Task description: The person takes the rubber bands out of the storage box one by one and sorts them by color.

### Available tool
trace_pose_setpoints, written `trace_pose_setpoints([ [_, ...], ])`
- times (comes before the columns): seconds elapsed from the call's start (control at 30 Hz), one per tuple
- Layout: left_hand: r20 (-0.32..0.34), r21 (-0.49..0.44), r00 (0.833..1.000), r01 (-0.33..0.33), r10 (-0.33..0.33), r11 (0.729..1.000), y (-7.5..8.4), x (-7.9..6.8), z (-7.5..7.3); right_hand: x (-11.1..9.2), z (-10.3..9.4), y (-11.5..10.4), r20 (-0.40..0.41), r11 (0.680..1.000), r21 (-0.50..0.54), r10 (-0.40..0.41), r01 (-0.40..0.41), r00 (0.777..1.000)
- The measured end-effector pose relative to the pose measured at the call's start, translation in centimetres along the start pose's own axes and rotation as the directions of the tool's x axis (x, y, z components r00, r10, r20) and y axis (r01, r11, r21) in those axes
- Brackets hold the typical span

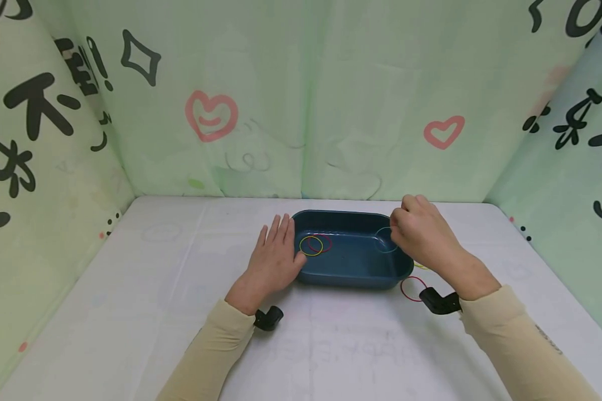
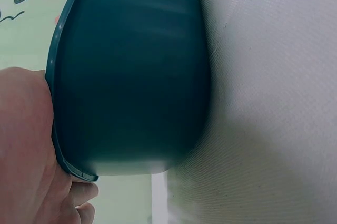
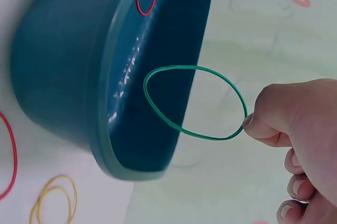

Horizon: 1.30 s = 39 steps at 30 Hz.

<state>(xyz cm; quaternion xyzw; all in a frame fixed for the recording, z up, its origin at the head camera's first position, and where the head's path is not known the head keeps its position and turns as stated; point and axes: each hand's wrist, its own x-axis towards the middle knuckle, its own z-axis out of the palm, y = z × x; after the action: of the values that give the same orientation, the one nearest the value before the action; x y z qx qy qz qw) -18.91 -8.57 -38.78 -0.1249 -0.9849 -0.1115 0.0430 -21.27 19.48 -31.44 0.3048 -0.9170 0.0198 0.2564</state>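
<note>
My right hand (image 1: 421, 225) pinches a green rubber band (image 3: 181, 67) between thumb and forefinger. In the right wrist view the band hangs as an open loop over the right end of a dark blue basin (image 1: 351, 273). Flat against the basin's left end rests my left hand (image 1: 276, 259), its fingers straight along the rim and the thumb at the near side. Inside the basin, on the left, a yellow rubber band (image 1: 301, 249) and a red rubber band (image 1: 330, 243) overlap each other.
Right of the basin, another red rubber band (image 1: 402, 289) lies on the white table (image 1: 190, 334). Close by are yellow rubber bands (image 3: 74, 203), partly hidden behind my right arm in the head view. A pale green curtain (image 1: 361, 100) stands behind and at both sides.
</note>
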Motion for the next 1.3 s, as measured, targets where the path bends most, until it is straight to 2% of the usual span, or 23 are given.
trace_pose_setpoints([
  [0.4,0.003,-0.003,1.000,0.003,-0.003,1.000,0.1,0.1,0.2,-1.0,-1.3,1.6,-0.011,0.999,-0.023,0.025,-0.025,1.000],
  [0.9,0.008,0.009,1.000,0.007,-0.008,1.000,0.0,0.0,0.3,-2.8,-2.1,3.4,-0.037,0.998,-0.039,0.050,-0.051,0.998],
  [1.13,0.004,0.004,1.000,0.005,-0.005,1.000,0.0,0.1,0.3,-4.0,-2.3,4.1,0.019,0.991,-0.071,0.114,-0.112,0.993],
  [1.3,0.006,0.001,1.000,0.004,-0.004,1.000,0.0,0.0,0.2,-4.9,-2.3,4.7,0.030,0.990,-0.081,0.122,-0.119,0.992],
])
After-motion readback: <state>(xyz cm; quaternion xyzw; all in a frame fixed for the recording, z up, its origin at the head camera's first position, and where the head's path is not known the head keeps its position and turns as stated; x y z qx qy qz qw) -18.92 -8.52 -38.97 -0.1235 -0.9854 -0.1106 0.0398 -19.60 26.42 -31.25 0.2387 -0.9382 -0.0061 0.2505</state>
